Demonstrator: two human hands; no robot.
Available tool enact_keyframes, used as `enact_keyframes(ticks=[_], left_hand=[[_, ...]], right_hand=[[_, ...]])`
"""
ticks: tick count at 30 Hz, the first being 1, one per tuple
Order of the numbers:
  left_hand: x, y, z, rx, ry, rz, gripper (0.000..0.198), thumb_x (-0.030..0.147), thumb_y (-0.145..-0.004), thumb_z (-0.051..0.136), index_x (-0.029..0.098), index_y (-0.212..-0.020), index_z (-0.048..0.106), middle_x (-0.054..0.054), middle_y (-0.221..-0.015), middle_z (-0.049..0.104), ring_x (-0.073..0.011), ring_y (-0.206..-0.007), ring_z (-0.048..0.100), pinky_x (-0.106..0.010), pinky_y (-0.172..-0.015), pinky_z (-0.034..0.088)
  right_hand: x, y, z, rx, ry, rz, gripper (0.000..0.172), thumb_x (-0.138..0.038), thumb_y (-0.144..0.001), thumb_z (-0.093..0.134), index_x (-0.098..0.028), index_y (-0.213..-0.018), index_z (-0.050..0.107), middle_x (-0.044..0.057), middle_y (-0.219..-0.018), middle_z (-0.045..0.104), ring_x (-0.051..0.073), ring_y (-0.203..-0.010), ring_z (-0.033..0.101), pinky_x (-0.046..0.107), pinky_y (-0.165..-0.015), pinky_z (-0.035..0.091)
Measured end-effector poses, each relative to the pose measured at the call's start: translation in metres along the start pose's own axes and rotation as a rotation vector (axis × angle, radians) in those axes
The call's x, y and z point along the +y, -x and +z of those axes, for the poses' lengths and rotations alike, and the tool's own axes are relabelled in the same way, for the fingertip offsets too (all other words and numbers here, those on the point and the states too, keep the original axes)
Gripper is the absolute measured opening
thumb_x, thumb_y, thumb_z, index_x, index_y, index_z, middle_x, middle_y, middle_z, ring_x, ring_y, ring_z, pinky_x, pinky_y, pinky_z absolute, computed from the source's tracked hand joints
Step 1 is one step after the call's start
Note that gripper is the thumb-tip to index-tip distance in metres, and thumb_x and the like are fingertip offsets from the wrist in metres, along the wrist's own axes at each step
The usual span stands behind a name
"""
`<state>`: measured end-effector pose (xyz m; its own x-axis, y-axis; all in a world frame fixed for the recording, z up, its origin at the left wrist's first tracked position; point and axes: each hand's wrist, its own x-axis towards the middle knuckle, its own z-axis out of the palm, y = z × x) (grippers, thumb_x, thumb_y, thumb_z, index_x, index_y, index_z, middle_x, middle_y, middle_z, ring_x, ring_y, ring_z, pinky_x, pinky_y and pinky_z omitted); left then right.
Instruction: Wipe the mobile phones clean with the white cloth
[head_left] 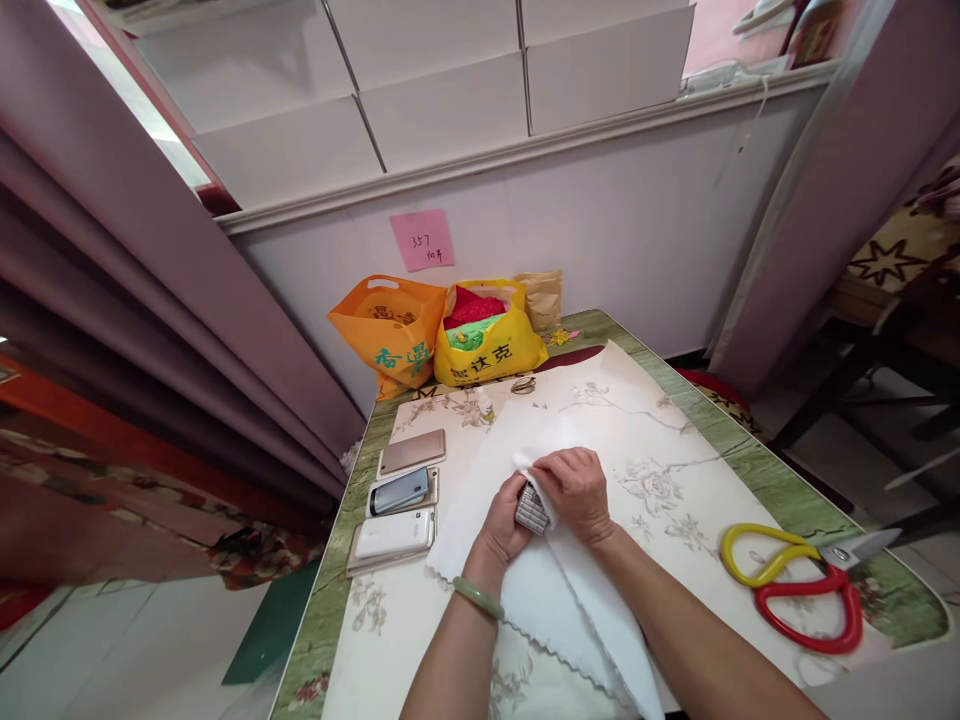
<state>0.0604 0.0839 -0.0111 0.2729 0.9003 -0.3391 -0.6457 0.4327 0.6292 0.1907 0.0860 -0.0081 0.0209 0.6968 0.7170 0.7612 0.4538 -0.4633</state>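
Near the middle of the table my left hand (502, 522) is closed around a small keypad phone (532, 510) with rows of silvery keys. My right hand (576, 490) pinches a white cloth (600, 615) with a scalloped edge and presses it against the phone's upper part. That cloth covers the phone's top end, and only the keypad area shows. Its loose part hangs below both hands, between my forearms. A green bangle (478, 598) circles my left wrist.
Several phones lie in piles at the left, among them a rose-gold phone (412, 452), a blue phone (400, 491) and a white phone (395, 534). Large scissors (810, 575) rest at the right. An orange bag (394, 335) and a yellow bag (491, 360) stand behind, against the wall.
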Motion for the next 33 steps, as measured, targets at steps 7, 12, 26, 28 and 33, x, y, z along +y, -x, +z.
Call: enact_keyframes(ticks=[7,12,26,28,33], left_hand=[[0.0004,0.0007,-0.0003,-0.034,-0.01,-0.02,0.017,0.025,-0.078,0.069,0.013,-0.09,0.067,-0.002,-0.08,0.069,-0.0127,-0.069,0.064,-0.026,-0.073,0.052],[-0.0007,-0.0017,0.0,-0.001,0.021,-0.005,0.015,0.024,-0.078,0.068,0.012,-0.087,0.067,-0.005,-0.083,0.07,-0.0145,-0.074,0.065,-0.027,-0.077,0.051],[0.0018,-0.0027,0.0027,0.048,0.156,-0.039,0.018,0.025,-0.084,0.063,0.013,-0.097,0.066,-0.005,-0.087,0.072,-0.0156,-0.076,0.068,-0.032,-0.084,0.053],[0.0024,-0.0037,0.0022,0.062,0.19,-0.046,0.018,0.024,-0.085,0.061,0.01,-0.096,0.066,-0.008,-0.09,0.072,-0.0168,-0.081,0.068,-0.032,-0.086,0.053],[0.0025,-0.0058,-0.0003,0.067,0.213,-0.052,0.02,0.023,-0.085,0.061,0.01,-0.099,0.066,-0.008,-0.092,0.072,-0.0168,-0.083,0.069,-0.03,-0.086,0.053]], right_hand=[[0.0017,0.0,0.0003,0.06,0.038,0.106,0.015,-0.033,-0.092,0.059,-0.024,-0.082,0.064,0.002,-0.075,0.065,0.019,-0.077,0.055,0.035,-0.078,0.034],[-0.0006,0.0013,0.0009,0.004,0.025,0.04,0.015,-0.032,-0.091,0.059,-0.024,-0.08,0.065,0.001,-0.076,0.066,0.018,-0.077,0.054,0.035,-0.08,0.034],[0.0036,0.0005,0.0,0.014,0.049,0.118,0.018,-0.034,-0.091,0.058,-0.023,-0.079,0.066,0.002,-0.075,0.066,0.018,-0.076,0.055,0.034,-0.08,0.033],[0.0029,0.0011,0.0,-0.043,0.018,0.043,0.018,-0.034,-0.091,0.058,-0.023,-0.079,0.066,0.001,-0.075,0.066,0.018,-0.076,0.055,0.034,-0.081,0.033],[0.0032,0.0009,-0.0002,-0.02,0.037,0.083,0.019,-0.035,-0.092,0.057,-0.023,-0.079,0.066,0.002,-0.075,0.066,0.018,-0.076,0.054,0.034,-0.081,0.033]])
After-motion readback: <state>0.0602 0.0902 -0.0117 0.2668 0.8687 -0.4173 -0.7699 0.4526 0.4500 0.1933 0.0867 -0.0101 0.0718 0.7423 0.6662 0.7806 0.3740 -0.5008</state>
